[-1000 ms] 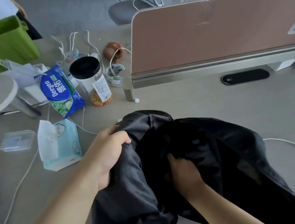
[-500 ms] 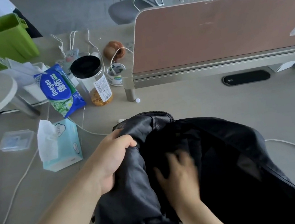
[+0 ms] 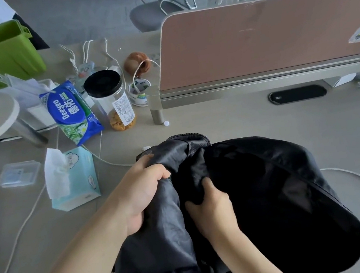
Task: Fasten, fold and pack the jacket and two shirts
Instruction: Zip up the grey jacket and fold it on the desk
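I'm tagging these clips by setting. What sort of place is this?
Most likely an open-plan office: a desk with a pinkish divider panel along its far edge, a black cable port set in the desktop, and a grey office chair beyond the panel.

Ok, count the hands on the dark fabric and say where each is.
2. The left hand grips the grey fabric at its upper left; the right hand pinches a fold in its middle.

Soft even daylight, sharp focus — wide-angle bend at edges, black fabric underexposed.
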A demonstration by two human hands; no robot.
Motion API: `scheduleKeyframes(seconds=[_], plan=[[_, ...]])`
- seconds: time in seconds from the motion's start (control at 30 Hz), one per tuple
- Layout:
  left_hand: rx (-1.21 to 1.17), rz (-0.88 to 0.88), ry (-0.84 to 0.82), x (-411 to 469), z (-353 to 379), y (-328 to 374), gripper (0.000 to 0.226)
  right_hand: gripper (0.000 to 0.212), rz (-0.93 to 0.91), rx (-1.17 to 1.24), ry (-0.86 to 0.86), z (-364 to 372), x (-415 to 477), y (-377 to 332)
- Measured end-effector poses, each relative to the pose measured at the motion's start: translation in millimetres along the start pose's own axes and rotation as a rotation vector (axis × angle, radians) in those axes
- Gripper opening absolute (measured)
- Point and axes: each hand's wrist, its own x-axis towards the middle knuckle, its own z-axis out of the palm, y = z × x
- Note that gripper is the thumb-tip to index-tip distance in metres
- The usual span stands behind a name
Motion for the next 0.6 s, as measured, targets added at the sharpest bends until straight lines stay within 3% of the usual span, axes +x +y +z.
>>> scheduleKeyframes(seconds=[0.1,0.17,0.2,0.27,0.37,0.47,0.53,0.6], plan=[[-0.011,-0.009,0.01,-1.4,0.4,-0.4,0.03,0.018,0.084,0.54,-0.136,-7.1,11.3,-5.5],[-0.063,-0.006,0.033,-0.6,-2.3,0.2,0.026,0.034,0.166,1.088,-0.311,-13.9,18.0,-0.6],[-0.101,-0.012,0.038,-0.1,-3.6,0.7,0.023,0.047,0.261,1.245,-0.365,-12.1,20.9,5.8],[-0.129,-0.044,0.052,-0.3,-3.7,1.3,0.02,0.059,0.441,1.211,-0.338,-1.4,24.7,20.4],[-0.111,-0.103,0.063,-1.8,-2.6,2.1,0.016,0.035,0.577,0.955,-0.167,8.6,26.4,39.7],[-0.019,-0.069,0.135,1.9,-3.1,3.2,0.017,0.025,0.569,0.917,-0.084,5.3,26.2,52.1],[0.358,0.08,0.347,-5.4,1.6,4.7,0.038,0.023,0.527,0.839,-0.075,2.6,21.1,54.2],[0.74,0.53,0.597,-28.8,16.0,9.8,0.051,0.024,0.43,0.591,-0.05,-2.3,14.1,56.8]])
